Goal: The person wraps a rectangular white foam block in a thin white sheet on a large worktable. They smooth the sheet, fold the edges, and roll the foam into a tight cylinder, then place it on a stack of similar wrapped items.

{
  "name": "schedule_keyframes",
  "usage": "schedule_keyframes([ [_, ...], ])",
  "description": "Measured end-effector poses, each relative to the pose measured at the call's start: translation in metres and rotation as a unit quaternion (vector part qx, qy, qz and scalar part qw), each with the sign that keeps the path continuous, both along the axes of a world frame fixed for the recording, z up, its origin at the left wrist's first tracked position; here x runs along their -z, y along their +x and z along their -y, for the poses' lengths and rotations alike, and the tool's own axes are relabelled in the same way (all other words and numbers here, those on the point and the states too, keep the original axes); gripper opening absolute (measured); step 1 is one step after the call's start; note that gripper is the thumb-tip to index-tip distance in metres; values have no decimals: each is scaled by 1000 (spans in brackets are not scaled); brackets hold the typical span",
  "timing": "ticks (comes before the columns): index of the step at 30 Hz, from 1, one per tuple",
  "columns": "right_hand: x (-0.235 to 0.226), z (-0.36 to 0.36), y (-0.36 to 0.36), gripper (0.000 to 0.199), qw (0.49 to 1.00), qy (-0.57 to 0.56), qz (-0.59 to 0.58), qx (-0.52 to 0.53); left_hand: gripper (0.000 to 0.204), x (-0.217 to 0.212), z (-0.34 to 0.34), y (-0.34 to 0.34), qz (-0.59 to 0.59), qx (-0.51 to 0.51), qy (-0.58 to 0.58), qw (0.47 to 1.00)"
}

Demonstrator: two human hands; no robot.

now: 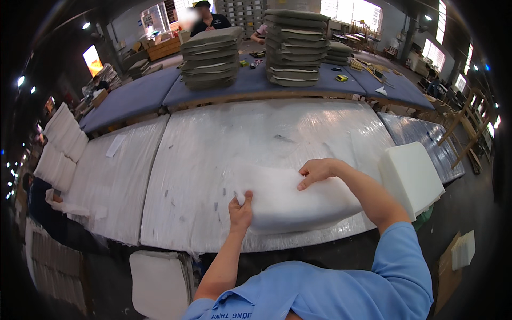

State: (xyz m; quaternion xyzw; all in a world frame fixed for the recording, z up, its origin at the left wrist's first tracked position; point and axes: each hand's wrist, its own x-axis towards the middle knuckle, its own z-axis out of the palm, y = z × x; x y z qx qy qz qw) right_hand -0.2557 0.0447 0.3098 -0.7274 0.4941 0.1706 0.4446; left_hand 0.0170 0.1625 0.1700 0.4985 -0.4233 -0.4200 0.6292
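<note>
A soft white cushion (298, 208), its surface fluffy like wadding, lies on the plastic-covered table (197, 144) in front of me. My left hand (241, 212) is closed at its left end, thumb up, pinching the white wadding at the corner. Across the top, my right hand (318, 172) is closed on the wadding near the far edge, thumb and fingers pressed together. The cushion's core is hidden under the white layer. To the right of it, a stack of white foam pads (409, 173) stands at the table's end.
Behind, a blue-covered table (250, 80) bears tall stacks of grey-green cushions (296, 48). White pads (160, 282) are piled below the near edge, left. Folded white sheets (64, 133) stand far left, near a person in dark clothing (50, 213). Another person (210, 21) stands beyond the stacks.
</note>
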Motion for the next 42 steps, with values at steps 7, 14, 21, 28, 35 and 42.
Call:
schedule_keyframes([
  [7,-53,-46,21,32,944,-250,182,-120,40,0,-11,16,14,1,63,998],
  [14,41,-13,4,42,967,-163,172,-98,34,10,-25,-3,-5,-12,-4,1000],
  [21,83,-9,6,47,977,-64,141,-147,35,5,-41,7,73,-33,98,992],
  [28,102,16,-11,47,970,-63,191,-134,32,-36,-63,-32,273,-352,-30,895],
  [35,114,2,-2,53,937,-85,261,-216,29,-60,-89,-202,497,-108,-42,860],
  [42,130,39,-53,68,909,343,237,22,33,-53,-70,-237,576,-146,33,803],
])
